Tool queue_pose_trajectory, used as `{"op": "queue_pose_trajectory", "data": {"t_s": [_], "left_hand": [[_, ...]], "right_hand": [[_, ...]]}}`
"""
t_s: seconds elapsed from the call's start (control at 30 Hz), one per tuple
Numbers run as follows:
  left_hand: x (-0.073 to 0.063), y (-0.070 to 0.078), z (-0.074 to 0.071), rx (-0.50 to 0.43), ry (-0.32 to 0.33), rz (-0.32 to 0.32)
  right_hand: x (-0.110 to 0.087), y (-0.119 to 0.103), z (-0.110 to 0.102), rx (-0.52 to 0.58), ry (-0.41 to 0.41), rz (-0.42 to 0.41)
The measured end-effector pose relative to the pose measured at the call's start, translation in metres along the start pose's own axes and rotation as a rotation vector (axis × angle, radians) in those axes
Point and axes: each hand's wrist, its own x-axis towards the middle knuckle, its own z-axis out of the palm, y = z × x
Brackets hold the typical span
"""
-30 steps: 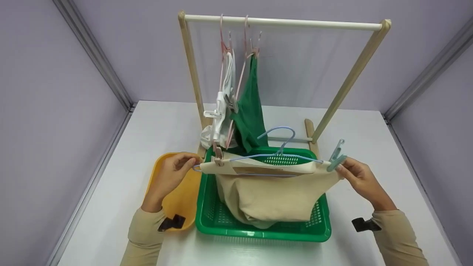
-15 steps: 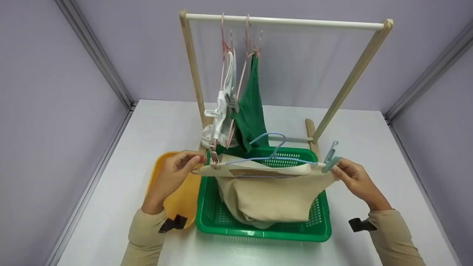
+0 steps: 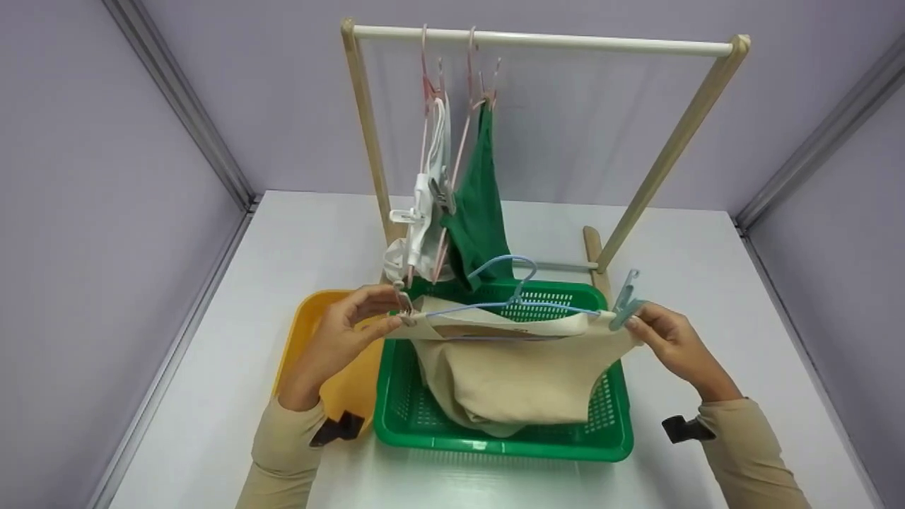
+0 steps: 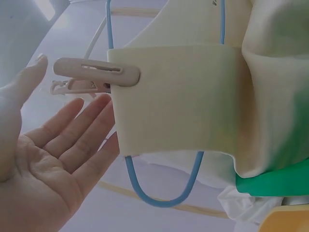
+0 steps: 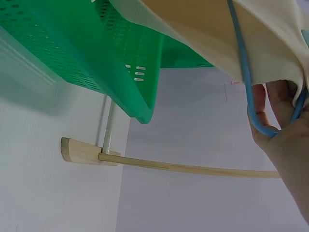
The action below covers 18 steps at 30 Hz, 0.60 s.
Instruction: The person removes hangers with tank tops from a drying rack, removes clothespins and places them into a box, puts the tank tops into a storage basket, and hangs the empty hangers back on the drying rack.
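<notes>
A beige garment (image 3: 523,385), possibly underwear, hangs from a blue clothes hanger (image 3: 472,307) above the green basket. At the garment's left corner, a beige clothespin (image 4: 96,71) clips the waistband. My left hand (image 3: 343,343) is beside that clothespin; the left wrist view shows its fingers extended and its thumb apart, with the fingertips by the cloth's edge. On the other side, my right hand (image 3: 675,343) holds the hanger's end, fingers curled about the blue loop (image 5: 263,128) at the cloth. A teal clothespin (image 3: 626,309) sits at that corner, close to the right fingertips.
The green basket (image 3: 495,447) stands beneath the garment, with a yellow tray (image 3: 346,389) at its left. Behind is a rack with a white bar (image 3: 601,44). From it hang a white item (image 3: 424,212) and a green garment (image 3: 484,205) on pink hangers.
The hanger and garment have shifted slightly left, the right hand moving along with them. My left hand has moved from the hanger's left end to the beige clothespin, its fingers spreading.
</notes>
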Motion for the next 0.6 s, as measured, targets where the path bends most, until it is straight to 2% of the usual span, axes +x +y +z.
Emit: {"op": "queue_pose_trajectory", "data": {"t_s": [0.23,0.6], "left_hand": [[0.0028,-0.0022,0.0026,0.037,-0.019,0.039],[0.0035,-0.0041,0.0041,0.051,0.004,0.051]], "right_hand": [[-0.0001,-0.0014,0.0023,-0.054,0.005,0.047],[0.0011,-0.0001,0.006,-0.093,0.033,0.035]]}}
